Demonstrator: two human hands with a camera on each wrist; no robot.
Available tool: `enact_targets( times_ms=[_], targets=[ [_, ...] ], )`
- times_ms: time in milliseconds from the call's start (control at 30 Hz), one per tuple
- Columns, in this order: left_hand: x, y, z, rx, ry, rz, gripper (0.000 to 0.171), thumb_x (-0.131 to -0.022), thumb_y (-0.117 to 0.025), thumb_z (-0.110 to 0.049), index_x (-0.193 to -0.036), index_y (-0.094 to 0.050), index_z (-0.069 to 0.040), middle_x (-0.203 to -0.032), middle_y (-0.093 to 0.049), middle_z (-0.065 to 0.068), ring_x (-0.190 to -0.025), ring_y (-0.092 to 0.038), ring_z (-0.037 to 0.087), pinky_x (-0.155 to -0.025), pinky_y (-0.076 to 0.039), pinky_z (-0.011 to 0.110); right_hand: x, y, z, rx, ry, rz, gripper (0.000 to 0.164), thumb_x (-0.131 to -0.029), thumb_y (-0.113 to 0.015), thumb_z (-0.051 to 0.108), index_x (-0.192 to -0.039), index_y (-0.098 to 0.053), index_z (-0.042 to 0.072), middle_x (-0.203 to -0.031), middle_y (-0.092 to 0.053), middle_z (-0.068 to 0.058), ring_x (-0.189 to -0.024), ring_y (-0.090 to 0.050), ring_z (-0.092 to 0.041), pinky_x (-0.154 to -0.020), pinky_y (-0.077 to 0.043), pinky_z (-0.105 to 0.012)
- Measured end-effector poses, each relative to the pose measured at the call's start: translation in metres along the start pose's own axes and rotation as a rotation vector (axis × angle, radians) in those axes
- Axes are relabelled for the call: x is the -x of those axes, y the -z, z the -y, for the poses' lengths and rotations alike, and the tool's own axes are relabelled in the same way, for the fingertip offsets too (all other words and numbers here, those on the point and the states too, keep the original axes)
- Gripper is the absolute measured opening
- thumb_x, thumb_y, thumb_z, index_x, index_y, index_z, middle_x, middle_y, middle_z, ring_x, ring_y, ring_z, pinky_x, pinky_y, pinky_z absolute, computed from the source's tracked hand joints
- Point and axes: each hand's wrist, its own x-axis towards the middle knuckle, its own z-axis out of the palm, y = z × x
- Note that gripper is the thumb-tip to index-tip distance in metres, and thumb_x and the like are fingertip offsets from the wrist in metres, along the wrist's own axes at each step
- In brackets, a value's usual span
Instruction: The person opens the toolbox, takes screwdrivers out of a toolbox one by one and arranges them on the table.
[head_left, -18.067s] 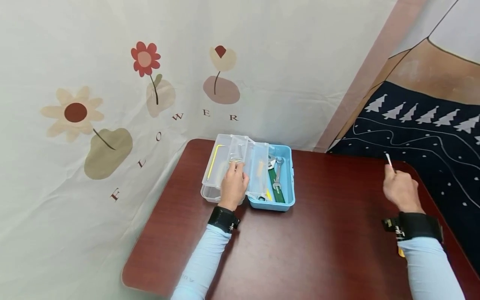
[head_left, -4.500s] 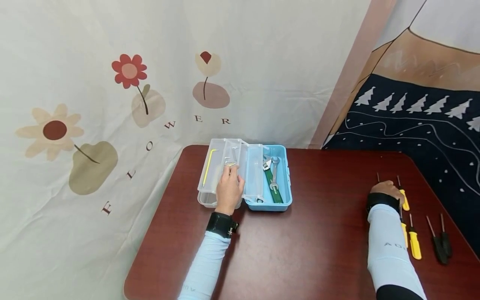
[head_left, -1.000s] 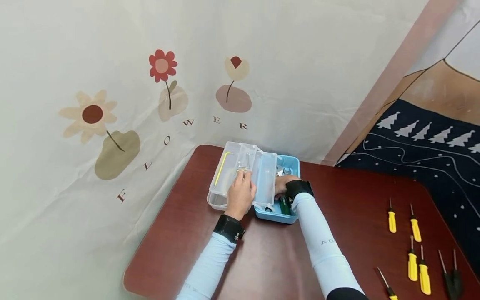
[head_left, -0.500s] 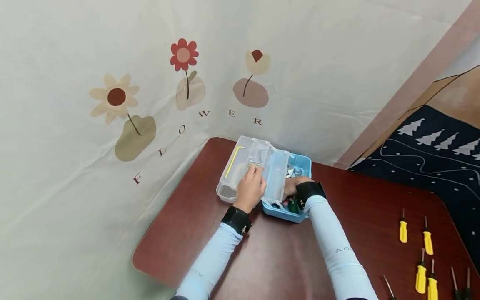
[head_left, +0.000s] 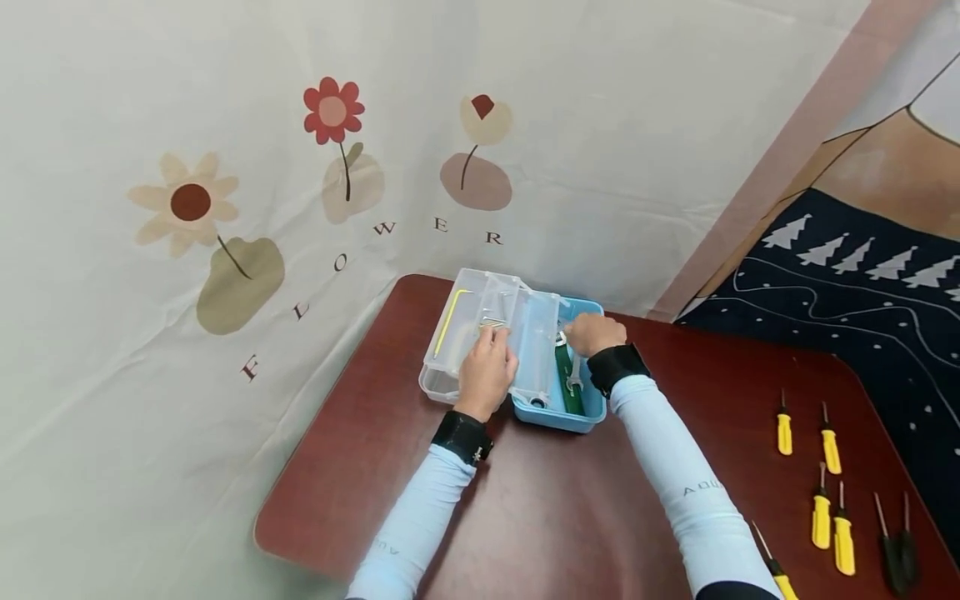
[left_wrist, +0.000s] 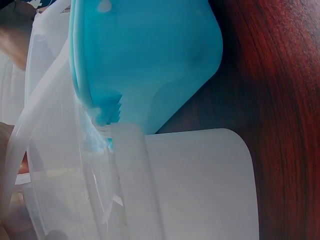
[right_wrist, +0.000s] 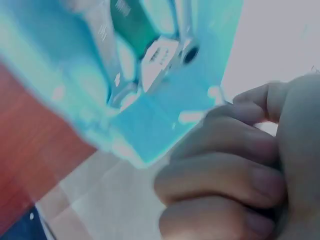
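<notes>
The blue toolbox [head_left: 597, 410] stands open at the table's back, its clear trays [head_left: 539, 346] folded out leftward. My left hand [head_left: 482, 379] pinches the edge of a clear tray holding silver hex keys [head_left: 493, 323]; a yellow hex key [head_left: 446, 327] lies in the compartment beside it. Above the box's far end is my right hand [head_left: 597, 333], fingers [right_wrist: 215, 175] curled towards the palm; I cannot tell whether they hold anything. Inside the box lie a green-handled adjustable wrench [head_left: 567, 379] and a combination wrench [head_left: 575, 377]. The left wrist view shows the tray [left_wrist: 200, 180] beside the blue box [left_wrist: 145, 55].
Several yellow screwdrivers [head_left: 822, 518] lie at the right side of the brown table [head_left: 360, 467], with two black-handled ones [head_left: 891, 554] further right. One more yellow screwdriver [head_left: 780, 577] lies by the right forearm. A printed cloth wall [head_left: 585, 150] stands right behind the box.
Earlier my right hand set down screwdrivers at the right, then reached into the toolbox. Over the last half second it rises from inside towards the far end. My left hand keeps its hold.
</notes>
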Motion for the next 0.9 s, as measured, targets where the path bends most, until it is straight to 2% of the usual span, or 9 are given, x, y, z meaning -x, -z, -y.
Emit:
enact_targets(
  times_ms=[100, 167, 233, 400, 467, 600, 700, 833, 900],
  targets=[
    [0.001, -0.001, 0.0, 0.007, 0.01, -0.003, 0.031, -0.097, -0.071, -0.012, -0.127, -0.07, -0.008, -0.11, -0.065, 0.011, -0.073, -0.066, 0.019, -0.06, -0.057, 0.03, -0.003, 0.004, -0.012, -0.042, -0.022, -0.133, 0.05, -0.111, -0.041, 0.032, -0.07, -0.055, 0.006, -0.072, -0.049, -0.013, -0.068, -0.054, -0.031, -0.06, -0.04, -0.039],
    [0.001, -0.002, 0.0, 0.014, 0.021, 0.003, 0.031, -0.097, -0.071, -0.012, -0.127, -0.07, -0.008, -0.109, -0.065, 0.011, -0.074, -0.067, 0.02, -0.06, -0.057, 0.03, -0.003, 0.009, -0.02, -0.087, -0.036, -0.187, 0.051, -0.112, -0.039, 0.037, -0.078, -0.058, 0.004, -0.085, -0.058, -0.021, -0.077, -0.059, -0.036, -0.063, -0.044, -0.043],
    [0.002, -0.002, 0.0, 0.022, 0.026, 0.008, 0.031, -0.097, -0.071, -0.011, -0.127, -0.07, -0.008, -0.109, -0.065, 0.011, -0.075, -0.067, 0.021, -0.061, -0.058, 0.031, -0.002, 0.014, -0.029, -0.133, -0.048, -0.232, 0.054, -0.113, -0.035, 0.04, -0.082, -0.058, 0.003, -0.093, -0.061, -0.024, -0.083, -0.061, -0.039, -0.067, -0.046, -0.046],
    [0.001, -0.002, 0.0, 0.039, 0.022, 0.009, 0.03, -0.097, -0.069, -0.011, -0.127, -0.07, -0.007, -0.111, -0.065, 0.013, -0.077, -0.069, 0.023, -0.061, -0.058, 0.034, 0.007, 0.035, -0.056, -0.204, -0.06, -0.325, 0.065, -0.114, -0.026, 0.047, -0.075, -0.054, 0.003, -0.079, -0.053, -0.02, -0.075, -0.058, -0.04, -0.067, -0.045, -0.047],
    [0.0, -0.001, -0.001, 0.044, 0.02, 0.005, 0.031, -0.097, -0.069, -0.01, -0.127, -0.07, -0.006, -0.111, -0.065, 0.013, -0.077, -0.069, 0.024, -0.061, -0.058, 0.034, 0.013, 0.044, -0.068, -0.222, -0.06, -0.375, 0.068, -0.113, -0.024, 0.048, -0.074, -0.055, 0.003, -0.079, -0.054, -0.022, -0.077, -0.059, -0.042, -0.068, -0.046, -0.05],
    [-0.001, 0.0, -0.002, 0.056, 0.019, 0.002, 0.03, -0.096, -0.069, -0.009, -0.126, -0.07, -0.005, -0.11, -0.065, 0.014, -0.076, -0.068, 0.025, -0.061, -0.058, 0.036, 0.029, 0.06, -0.091, -0.251, -0.057, -0.49, 0.074, -0.113, -0.023, 0.051, -0.074, -0.06, 0.0, -0.093, -0.066, -0.034, -0.094, -0.065, -0.053, -0.079, -0.051, -0.062],
    [-0.002, 0.0, -0.004, 0.059, 0.017, 0.012, 0.03, -0.096, -0.069, -0.008, -0.126, -0.07, -0.004, -0.111, -0.065, 0.014, -0.077, -0.069, 0.025, -0.062, -0.059, 0.036, 0.044, 0.068, -0.111, -0.256, -0.043, -0.576, 0.075, -0.113, -0.024, 0.049, -0.066, -0.058, 0.002, -0.094, -0.07, -0.035, -0.1, -0.064, -0.059, -0.084, -0.05, -0.067],
    [-0.002, -0.001, -0.001, 0.061, 0.024, 0.023, 0.031, -0.097, -0.068, -0.009, -0.128, -0.069, -0.004, -0.111, -0.064, 0.014, -0.078, -0.068, 0.024, -0.064, -0.059, 0.036, 0.065, 0.076, -0.138, -0.236, -0.029, -0.639, 0.071, -0.113, -0.025, 0.045, -0.056, -0.047, 0.009, -0.084, -0.067, -0.035, -0.095, -0.063, -0.061, -0.078, -0.047, -0.066],
    [-0.002, 0.0, 0.0, 0.063, 0.017, 0.023, 0.031, -0.098, -0.068, -0.01, -0.128, -0.069, -0.004, -0.111, -0.064, 0.014, -0.077, -0.068, 0.024, -0.063, -0.059, 0.035, 0.078, 0.077, -0.153, -0.218, -0.037, -0.65, 0.069, -0.113, -0.026, 0.043, -0.055, -0.043, 0.01, -0.085, -0.066, -0.036, -0.094, -0.062, -0.062, -0.076, -0.046, -0.066]
  ],
)
